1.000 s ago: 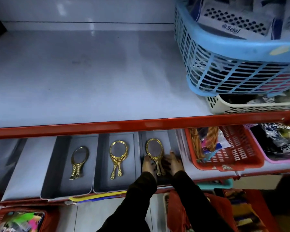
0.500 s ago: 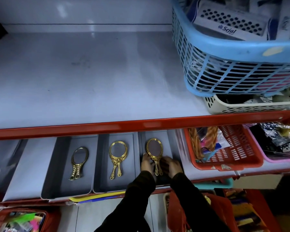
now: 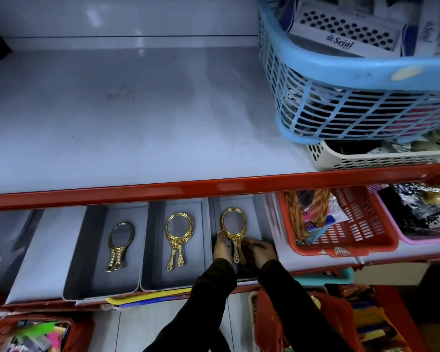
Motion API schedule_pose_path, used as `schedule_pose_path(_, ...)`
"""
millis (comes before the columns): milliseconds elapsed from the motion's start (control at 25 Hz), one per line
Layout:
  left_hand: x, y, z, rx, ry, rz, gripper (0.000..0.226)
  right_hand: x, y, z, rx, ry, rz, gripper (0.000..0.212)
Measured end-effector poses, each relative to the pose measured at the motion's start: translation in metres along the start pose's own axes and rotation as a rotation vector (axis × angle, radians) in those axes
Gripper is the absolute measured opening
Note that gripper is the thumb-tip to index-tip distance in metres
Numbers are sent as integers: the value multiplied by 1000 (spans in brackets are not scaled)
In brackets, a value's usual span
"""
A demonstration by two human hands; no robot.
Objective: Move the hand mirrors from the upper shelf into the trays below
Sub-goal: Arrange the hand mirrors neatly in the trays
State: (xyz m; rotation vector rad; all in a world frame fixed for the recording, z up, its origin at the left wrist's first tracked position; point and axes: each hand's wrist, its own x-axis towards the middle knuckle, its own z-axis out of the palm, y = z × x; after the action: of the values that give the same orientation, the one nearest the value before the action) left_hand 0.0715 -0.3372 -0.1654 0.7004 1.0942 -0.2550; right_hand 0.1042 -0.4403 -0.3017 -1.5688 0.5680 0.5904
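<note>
Nearest to the camera, two arms in dark sleeves reach into the right grey tray (image 3: 261, 219) on the lower shelf. The left hand (image 3: 222, 247) and the right hand (image 3: 263, 250) are on either side of the handles of the gold mirrors (image 3: 233, 224) that lie there; the fingers curl in and touch the handles, but I cannot tell if they really grip them. The middle tray (image 3: 153, 252) holds a second gold pair (image 3: 178, 231), and the left tray (image 3: 87, 252) holds a paler pair (image 3: 121, 238). To the right stands a red basket (image 3: 366, 237). Above, the upper shelf (image 3: 112, 123) is bare grey, with a blue basket (image 3: 353, 102) on its right side.
</note>
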Motion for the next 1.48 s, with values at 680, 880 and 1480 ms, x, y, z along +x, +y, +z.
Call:
schedule_pose_path(680, 6, -7, -4, 110, 7, 66, 57, -45, -42, 0, -567, 122, -94, 24)
schedule_pose_path(880, -5, 8, 11, 88, -14, 137, 55, -38, -71, 2, -644, 197, -227, 33)
schedule_pose_path(1480, -29, 24, 15, 107, -94, 115, 60, -32, -65, 15, -463, 82, -118, 41)
